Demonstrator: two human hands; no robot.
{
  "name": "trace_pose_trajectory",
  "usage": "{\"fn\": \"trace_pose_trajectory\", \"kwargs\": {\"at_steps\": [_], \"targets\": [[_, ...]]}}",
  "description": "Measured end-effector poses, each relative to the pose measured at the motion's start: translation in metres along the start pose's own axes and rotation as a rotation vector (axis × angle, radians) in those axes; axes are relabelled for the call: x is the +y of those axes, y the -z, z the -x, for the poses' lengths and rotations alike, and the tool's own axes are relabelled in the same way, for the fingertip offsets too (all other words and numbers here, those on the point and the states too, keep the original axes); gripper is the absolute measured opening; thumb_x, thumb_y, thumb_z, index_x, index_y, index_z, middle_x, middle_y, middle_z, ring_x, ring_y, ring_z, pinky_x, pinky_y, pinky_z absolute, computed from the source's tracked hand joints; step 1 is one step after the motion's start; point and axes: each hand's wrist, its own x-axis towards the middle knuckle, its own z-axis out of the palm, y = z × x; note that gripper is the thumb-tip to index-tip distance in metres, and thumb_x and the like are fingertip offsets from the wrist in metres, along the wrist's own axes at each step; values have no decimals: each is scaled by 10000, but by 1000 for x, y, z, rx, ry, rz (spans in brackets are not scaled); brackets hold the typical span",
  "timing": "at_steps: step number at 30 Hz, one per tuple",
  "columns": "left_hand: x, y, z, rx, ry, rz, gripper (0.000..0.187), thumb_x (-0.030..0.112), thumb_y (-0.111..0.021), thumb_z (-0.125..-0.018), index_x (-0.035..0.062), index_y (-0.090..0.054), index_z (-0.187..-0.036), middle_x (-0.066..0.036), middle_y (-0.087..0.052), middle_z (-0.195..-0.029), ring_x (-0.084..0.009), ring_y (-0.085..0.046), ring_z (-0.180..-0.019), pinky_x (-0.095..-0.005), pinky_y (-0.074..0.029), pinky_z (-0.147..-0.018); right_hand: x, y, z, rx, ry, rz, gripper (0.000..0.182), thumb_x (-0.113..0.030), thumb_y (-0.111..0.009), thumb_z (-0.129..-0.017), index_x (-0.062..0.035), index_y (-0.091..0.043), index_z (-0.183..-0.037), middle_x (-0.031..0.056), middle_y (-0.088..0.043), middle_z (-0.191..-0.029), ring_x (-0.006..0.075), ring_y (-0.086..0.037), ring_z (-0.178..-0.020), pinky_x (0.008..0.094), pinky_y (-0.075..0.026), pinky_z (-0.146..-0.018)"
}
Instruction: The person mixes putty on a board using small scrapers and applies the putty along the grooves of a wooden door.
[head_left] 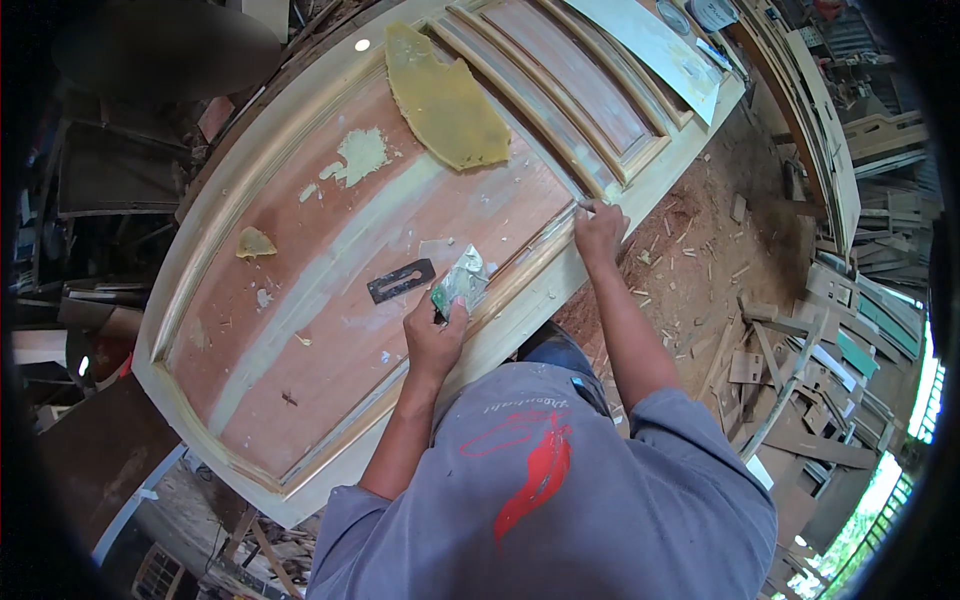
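Observation:
My left hand [434, 340] is closed around a crumpled silver-and-green packet [465, 275], held above the lower part of a wooden door panel [380, 230]. My right hand [600, 232] is closed at the raised moulding [525, 262] along the near side of the panel; whatever its fingers hold is too small to make out. Just left of the packet lies a dark flat metal plate with a slot [401, 281]. Pale filler [330, 270] runs in a long band across the reddish wood, with a rough patch of it [362, 155] higher up.
A large yellowish sheet with a ragged edge [445, 105] lies on the panel, and a smaller yellow scrap [255, 242] sits to the left. A white board [665, 50] rests at the far end. Wood offcuts [800, 400] and chips cover the floor at right.

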Motion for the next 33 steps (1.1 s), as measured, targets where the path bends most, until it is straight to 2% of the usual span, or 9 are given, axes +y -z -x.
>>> {"fn": "trace_pose_trajectory", "kwargs": {"at_steps": [6,15,18,21,26,31,33], "targets": [[4,3,-1,1,19,29,402,100,-683,-994,-60,-650,-1361,-110,-761,-1021,-141,-723,-825,-311,-604,-734,-9,-11,-2,-99,38,143,143,-216,-749,-873,-123,-802,-970,142,-730,-902,331,-657,-960,467,-444,-906],[-5,1,-4,-12,-17,24,394,85,-666,-1000,-64,-644,-1364,-119,-759,-1029,-153,-727,-825,-323,-624,-719,-38,-10,55,-223,162,103,110,-206,-750,-871,-126,-798,-929,121,-734,-879,314,-650,-965,470,-436,-907],[5,-1,-5,-12,-6,61,396,86,-664,-1000,-66,-642,-1365,-120,-757,-1026,-158,-730,-825,-328,-630,-717,-53,-5,86,-264,209,-38,125,-189,-756,-866,-118,-805,-957,103,-747,-867,312,-659,-964,461,-444,-899],[0,1,-5,-8,-26,21,398,87,-666,-999,-65,-640,-1366,-119,-758,-1024,-156,-731,-826,-324,-625,-713,-56,0,99,-334,205,-127,133,-209,-766,-874,-117,-808,-961,125,-737,-867,330,-655,-955,475,-443,-909],[-6,8,0,0,-7,8,391,92,-669,-1000,-66,-647,-1356,-115,-759,-1020,-148,-726,-804,-314,-615,-710,-27,7,47,-172,29,-12,173,-251,-772,-888,-103,-812,-969,181,-720,-887,372,-663,-938,497,-449,-915],[-4,8,1,-2,-6,-13,390,102,-673,-999,-56,-654,-1356,-113,-760,-1019,-146,-723,-796,-313,-610,-715,-1,-6,-4,-44,36,12,194,-265,-756,-898,-90,-808,-964,183,-737,-877,378,-682,-908,490,-462,-900],[-1,10,2,-13,5,-17,394,102,-674,-1000,-50,-653,-1364,-111,-760,-1023,-146,-722,-802,-313,-610,-716,2,-11,-7,-60,29,11,158,-230,-738,-891,-97,-799,-949,170,-738,-877,354,-679,-940,494,-451,-891]]}}
